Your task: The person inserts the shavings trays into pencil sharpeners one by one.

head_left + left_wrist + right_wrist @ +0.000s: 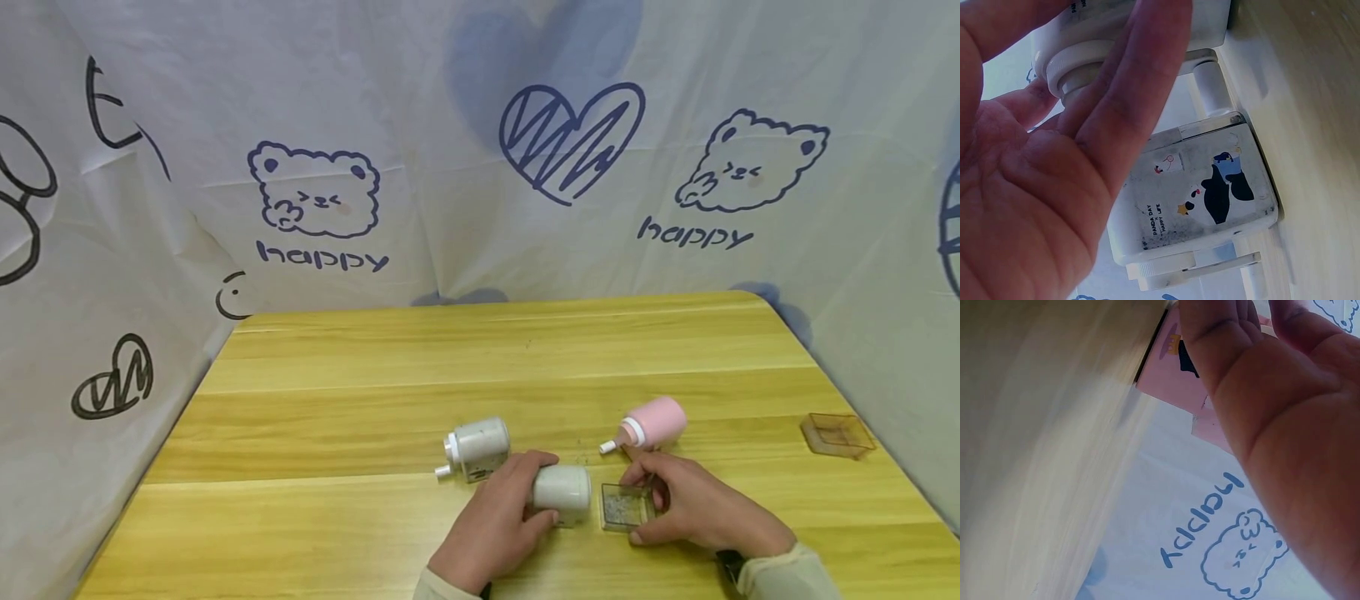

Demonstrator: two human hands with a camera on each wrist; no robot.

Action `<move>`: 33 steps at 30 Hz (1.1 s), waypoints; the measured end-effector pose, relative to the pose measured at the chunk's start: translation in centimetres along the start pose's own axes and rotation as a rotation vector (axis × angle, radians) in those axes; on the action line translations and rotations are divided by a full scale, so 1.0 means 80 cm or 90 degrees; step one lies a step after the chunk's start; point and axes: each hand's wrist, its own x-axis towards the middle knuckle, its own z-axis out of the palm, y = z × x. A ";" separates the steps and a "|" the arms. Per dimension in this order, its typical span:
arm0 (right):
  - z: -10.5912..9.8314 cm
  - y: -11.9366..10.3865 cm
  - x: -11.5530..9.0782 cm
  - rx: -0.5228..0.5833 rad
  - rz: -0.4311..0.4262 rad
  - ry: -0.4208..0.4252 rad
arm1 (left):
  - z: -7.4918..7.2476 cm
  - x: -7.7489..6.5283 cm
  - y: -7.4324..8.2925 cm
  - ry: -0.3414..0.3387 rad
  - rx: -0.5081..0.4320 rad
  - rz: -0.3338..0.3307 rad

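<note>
My left hand (498, 525) grips a white hand-crank pencil sharpener (562, 490), its fingers over the body. The left wrist view shows this sharpener (1210, 25) partly hidden behind the fingers. A clear shavings drawer (624, 507) with dark bits in it lies on the table just right of the sharpener, apart from it. My right hand (690, 504) pinches the drawer's right side between thumb and fingers. A second white sharpener (482, 446), printed with a panda (1216, 194), sits beyond my left hand with its crank to the left.
Past my right hand rests a pink pencil sharpener (658, 421), its crank toward the left. Another clear drawer (836, 435), brownish, lies near the table's right edge. Small dark specks dot the wooden table (337, 400). A printed white cloth (442, 167) hangs behind.
</note>
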 end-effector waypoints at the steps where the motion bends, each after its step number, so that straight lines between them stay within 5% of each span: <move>1: 0.000 0.000 0.000 -0.001 0.000 0.001 | 0.000 0.000 0.000 0.000 -0.001 0.001; 19: 0.003 -0.007 0.002 0.029 0.003 -0.001 | -0.001 -0.002 -0.001 0.006 0.010 0.020; 33: 0.005 -0.015 0.002 -0.022 -0.022 0.018 | 0.000 -0.001 -0.001 0.000 -0.002 0.005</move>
